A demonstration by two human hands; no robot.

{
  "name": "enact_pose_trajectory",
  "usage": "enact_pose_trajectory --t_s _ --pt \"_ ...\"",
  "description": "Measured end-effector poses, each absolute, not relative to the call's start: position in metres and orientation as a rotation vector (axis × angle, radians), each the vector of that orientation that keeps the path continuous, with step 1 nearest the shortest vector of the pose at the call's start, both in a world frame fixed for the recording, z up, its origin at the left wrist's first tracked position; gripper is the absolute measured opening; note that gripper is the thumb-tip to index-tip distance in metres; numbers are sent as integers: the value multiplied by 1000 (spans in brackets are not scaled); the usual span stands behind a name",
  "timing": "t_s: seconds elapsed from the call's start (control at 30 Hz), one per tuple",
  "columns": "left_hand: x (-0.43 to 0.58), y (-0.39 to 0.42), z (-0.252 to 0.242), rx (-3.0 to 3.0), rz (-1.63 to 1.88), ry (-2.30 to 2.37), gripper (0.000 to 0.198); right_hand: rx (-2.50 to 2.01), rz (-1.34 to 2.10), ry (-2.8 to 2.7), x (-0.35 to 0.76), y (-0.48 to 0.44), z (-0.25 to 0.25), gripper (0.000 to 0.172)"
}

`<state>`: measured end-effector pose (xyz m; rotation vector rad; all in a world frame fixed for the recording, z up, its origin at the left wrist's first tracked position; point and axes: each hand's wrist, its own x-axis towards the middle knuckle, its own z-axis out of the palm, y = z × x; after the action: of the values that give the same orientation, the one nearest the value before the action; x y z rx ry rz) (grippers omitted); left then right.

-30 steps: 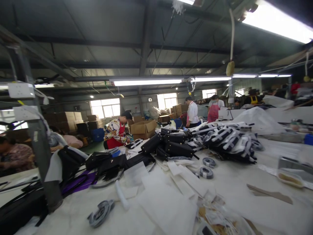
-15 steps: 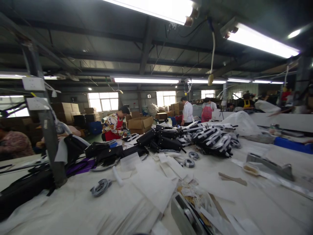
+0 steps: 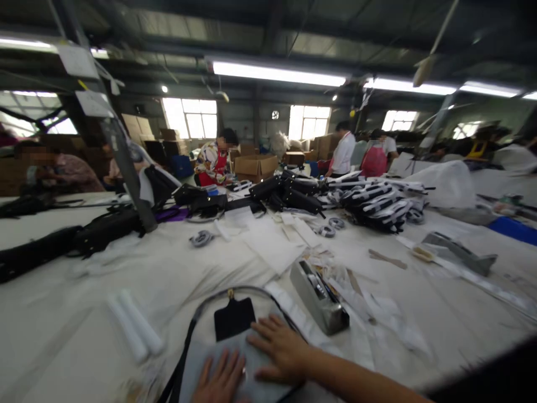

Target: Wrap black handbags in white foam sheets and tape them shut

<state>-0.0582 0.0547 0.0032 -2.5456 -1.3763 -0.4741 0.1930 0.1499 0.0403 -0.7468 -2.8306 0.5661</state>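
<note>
Both hands lie flat with fingers spread, closed round nothing: the left hand [image 3: 222, 378] and the right hand [image 3: 285, 350] press palm down on a smooth, pale grey flat sheet [image 3: 251, 358]. That sheet lies at the bottom centre of the view, on the broad white table [image 3: 423, 302], and the left hand is partly cut off by the lower edge. A thin black strap [image 3: 193, 324] loops around the sheet's far side, and inside the loop, just beyond the sheet, sits a flat black tag [image 3: 234, 319] with a small gold-coloured metal clip [image 3: 230, 294] at its top. To the left lie two slim white rolls [image 3: 145, 324] (rather blurred), side by side.

Beyond the right hand stands a long grey tape dispenser [image 3: 319, 296], next to crumpled clear and white scraps [image 3: 377, 313]. Farther on are loose white rectangular sheets [image 3: 272, 243] and, left of them, a coiled grey strap [image 3: 201, 239]. Behind these, black bags [image 3: 289, 193] are heaped near a brown cardboard box [image 3: 255, 166]. A person in a red apron [image 3: 213, 159] bends forward beside that box.
</note>
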Motion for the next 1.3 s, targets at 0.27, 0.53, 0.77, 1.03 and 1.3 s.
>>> enact_pose_trajectory --t_s 0.27,0.53,0.77,1.03,1.3 --pt "-53 34 14 -2568 -376 -1571 58 -925 720 -2707 158 179 73 45" --pt "-52 34 16 -2586 -388 -1605 58 -1238 876 -2448 78 242 75 27" --pt "-50 32 21 -2611 -472 -1649 57 -853 1162 -2343 99 208 86 32" --pt "-47 22 28 -2515 -847 -1649 37 -384 1083 -2571 159 154 58 59" --pt "-46 13 22 -2505 -915 -1465 36 -351 941 -2624 164 144 34 54"
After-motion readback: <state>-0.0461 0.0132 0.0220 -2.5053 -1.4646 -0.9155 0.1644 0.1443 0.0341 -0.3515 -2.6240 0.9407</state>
